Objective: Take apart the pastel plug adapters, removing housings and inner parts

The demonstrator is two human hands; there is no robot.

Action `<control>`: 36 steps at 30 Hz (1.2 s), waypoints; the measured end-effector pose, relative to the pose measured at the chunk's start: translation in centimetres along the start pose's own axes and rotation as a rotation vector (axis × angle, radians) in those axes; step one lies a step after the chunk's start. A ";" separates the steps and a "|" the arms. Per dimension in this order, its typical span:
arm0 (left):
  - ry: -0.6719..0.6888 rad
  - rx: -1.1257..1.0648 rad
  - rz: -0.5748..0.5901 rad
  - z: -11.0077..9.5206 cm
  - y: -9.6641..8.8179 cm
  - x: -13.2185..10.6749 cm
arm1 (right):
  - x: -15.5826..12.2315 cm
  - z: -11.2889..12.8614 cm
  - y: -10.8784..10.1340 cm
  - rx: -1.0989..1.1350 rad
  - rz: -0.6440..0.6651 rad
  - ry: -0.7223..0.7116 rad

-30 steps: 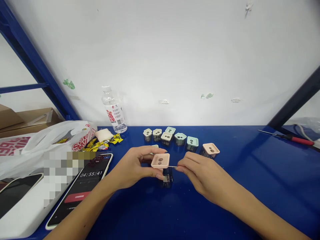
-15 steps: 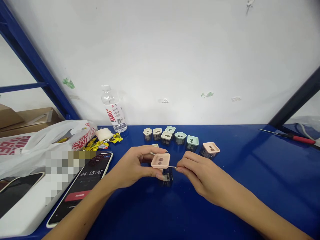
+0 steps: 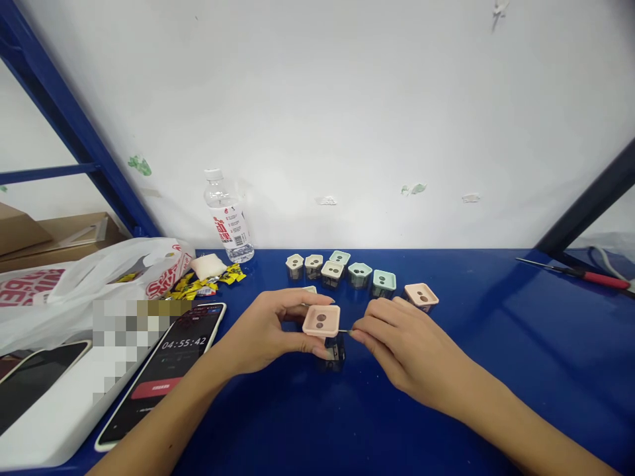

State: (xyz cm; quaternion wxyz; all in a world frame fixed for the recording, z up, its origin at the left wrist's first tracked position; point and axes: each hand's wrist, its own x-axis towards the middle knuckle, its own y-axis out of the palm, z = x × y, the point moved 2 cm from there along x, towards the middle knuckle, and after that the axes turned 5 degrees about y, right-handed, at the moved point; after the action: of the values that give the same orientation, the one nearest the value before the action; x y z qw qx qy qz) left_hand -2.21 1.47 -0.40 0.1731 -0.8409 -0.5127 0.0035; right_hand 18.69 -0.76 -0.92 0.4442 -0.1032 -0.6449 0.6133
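My left hand (image 3: 265,330) pinches a pink square sharpener (image 3: 321,322) with two holes in its top and a dark clear body, held just above the blue table (image 3: 347,410). My right hand (image 3: 397,344) is closed on a thin metal pin (image 3: 344,330) whose tip touches the sharpener's right side. Behind them stands a row of several similar sharpeners, cream (image 3: 294,264) and mint (image 3: 383,281), with another pink one (image 3: 421,295) at the right end.
A phone showing a timer (image 3: 169,370) lies at my left, beside a white device (image 3: 44,403). A white plastic bag (image 3: 99,277), yellow wrappers (image 3: 198,285) and a water bottle (image 3: 228,218) sit at the back left. A red-handled screwdriver (image 3: 580,272) lies far right.
Both hands and the sharpener have barely shifted; the view has drifted slightly. The phone timer has advanced from 04:55:41 to 04:55:42.
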 end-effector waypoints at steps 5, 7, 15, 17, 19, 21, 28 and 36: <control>-0.001 0.028 0.024 0.1 0.0 0.0 | 0.1 -0.2 0.0 0.007 -0.008 0.065; -0.003 0.036 0.031 0.1 0.0 -0.1 | 0.0 -0.5 0.1 0.010 0.014 0.110; 0.009 0.044 0.023 0.1 0.0 0.0 | 0.1 -0.6 -0.5 0.038 0.029 0.143; 0.052 0.059 0.018 -0.1 0.0 0.0 | 0.2 -0.8 -1.0 0.069 0.050 0.178; 0.092 0.079 0.015 -0.3 -0.1 -0.1 | 0.3 -1.0 -1.5 0.107 0.059 0.194; 0.106 0.110 0.018 -0.5 -0.1 -0.2 | 0.3 -1.3 -1.8 0.152 0.060 0.191; 0.147 0.228 0.062 -0.4 -0.2 -0.3 | -0.2 -1.6 -1.6 0.061 0.071 0.098; 0.149 0.230 0.086 -0.7 0.5 -0.4 | -0.2 -1.1 -1.9 0.016 0.001 0.056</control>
State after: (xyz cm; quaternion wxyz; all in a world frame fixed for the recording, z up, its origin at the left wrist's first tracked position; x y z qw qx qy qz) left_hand -1.83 0.67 0.00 0.3055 -0.8347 -0.4580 0.0072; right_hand 20.35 -0.58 0.54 0.4624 -0.1171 -0.6271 0.6158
